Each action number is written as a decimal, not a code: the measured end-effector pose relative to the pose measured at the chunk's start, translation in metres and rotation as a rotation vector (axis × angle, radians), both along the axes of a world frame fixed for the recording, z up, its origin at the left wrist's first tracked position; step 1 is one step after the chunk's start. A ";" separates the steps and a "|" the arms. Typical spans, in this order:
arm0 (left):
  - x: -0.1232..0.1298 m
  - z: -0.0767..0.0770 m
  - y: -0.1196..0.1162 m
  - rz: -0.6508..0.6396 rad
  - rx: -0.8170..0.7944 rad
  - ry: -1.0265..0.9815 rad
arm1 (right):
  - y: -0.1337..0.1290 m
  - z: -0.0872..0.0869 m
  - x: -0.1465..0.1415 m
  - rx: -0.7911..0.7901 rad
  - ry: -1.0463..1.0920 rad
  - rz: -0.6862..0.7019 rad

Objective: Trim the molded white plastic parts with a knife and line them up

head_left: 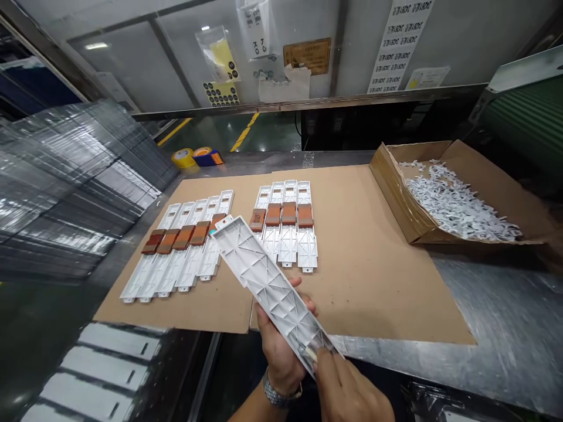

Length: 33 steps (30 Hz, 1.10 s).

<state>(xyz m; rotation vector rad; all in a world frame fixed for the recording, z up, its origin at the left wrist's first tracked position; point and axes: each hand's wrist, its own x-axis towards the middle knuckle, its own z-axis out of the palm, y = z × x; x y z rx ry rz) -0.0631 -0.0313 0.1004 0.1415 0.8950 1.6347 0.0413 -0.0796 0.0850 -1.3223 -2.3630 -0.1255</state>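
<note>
A long white ribbed plastic part [277, 287] slants across the lower middle. My left hand [281, 346], with a metal watch at the wrist, is wrapped round it from beneath. At the part's lower end my right hand [347, 387] has its fingers pressed together inside the channel, on a small pale piece [311, 353] that is mostly hidden. Beyond them, several similar white parts with brown blocks lie side by side in a left group [189, 234] and a middle group [288, 225] on the cardboard sheet [360, 269].
A cardboard box [396, 205] of small white pieces [461, 205] stands at right. Tape rolls [183, 157] sit at the back left. Stacked clear trays [74, 176] line the left side, with more white parts [101, 372] below. A panel with labels [281, 53] spans the back.
</note>
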 end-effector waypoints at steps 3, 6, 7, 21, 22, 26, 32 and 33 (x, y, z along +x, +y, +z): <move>0.000 0.002 -0.002 0.023 -0.002 -0.001 | 0.000 0.001 0.002 0.068 -0.045 0.034; -0.001 0.003 -0.003 0.029 0.000 -0.018 | 0.002 0.001 0.004 0.129 -0.074 0.097; -0.001 0.003 -0.004 0.032 0.004 -0.023 | 0.003 0.001 0.004 0.137 -0.076 0.114; -0.007 0.012 -0.005 0.098 0.002 -0.035 | 0.000 0.002 -0.003 0.168 -0.020 0.092; -0.007 0.012 -0.005 0.106 -0.006 -0.037 | 0.000 0.002 -0.004 0.171 -0.023 0.085; -0.007 0.014 -0.005 0.140 -0.043 -0.037 | 0.001 0.006 -0.004 0.150 -0.048 0.082; -0.009 0.018 -0.005 0.192 -0.091 0.031 | 0.007 0.007 -0.002 0.113 -0.021 0.166; -0.009 0.017 -0.004 0.198 -0.098 0.031 | 0.007 0.006 -0.002 0.119 -0.013 0.154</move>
